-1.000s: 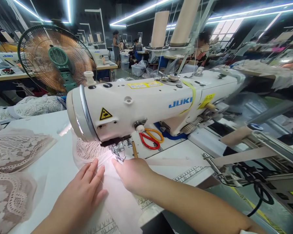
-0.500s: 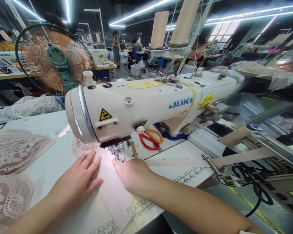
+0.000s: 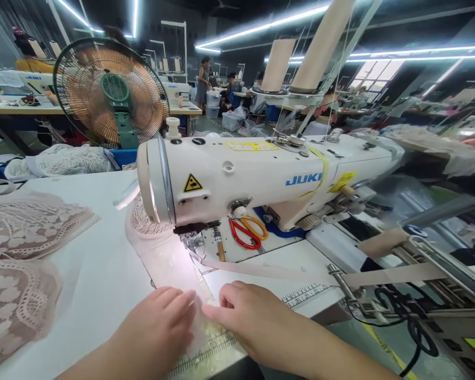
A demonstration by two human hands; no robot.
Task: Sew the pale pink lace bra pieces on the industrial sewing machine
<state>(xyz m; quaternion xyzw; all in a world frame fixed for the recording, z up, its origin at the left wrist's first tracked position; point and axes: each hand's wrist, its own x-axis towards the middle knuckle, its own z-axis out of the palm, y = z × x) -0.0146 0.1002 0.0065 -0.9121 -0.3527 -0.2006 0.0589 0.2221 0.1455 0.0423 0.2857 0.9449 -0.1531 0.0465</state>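
Note:
A sheer pale pink fabric piece (image 3: 168,264) with a lace part (image 3: 144,219) runs from under the sewing machine head (image 3: 198,179) towards me. My left hand (image 3: 158,324) is closed on the fabric's near end, its fingers together and its thumb mostly hidden. At the fabric's right edge, my right hand (image 3: 249,316) has curled fingers and its thumb against the cloth; part of its grip is hidden. A pale binding strip (image 3: 261,270) stretches from the metal strip guide (image 3: 336,272) to the lit needle area (image 3: 193,245).
Scissors with red and orange handles (image 3: 247,232) lie beside the machine arm. Lace pieces (image 3: 27,221) rest at the left. A printed ruler scale (image 3: 309,295) crosses the table's front edge. Behind stand a fan (image 3: 114,92) and thread cones (image 3: 279,66); people sit and stand farther back.
Both hands have drawn back from the needle area towards me, to the fabric's near end. The strip and guide at the needle now show more. The view has shifted slightly.

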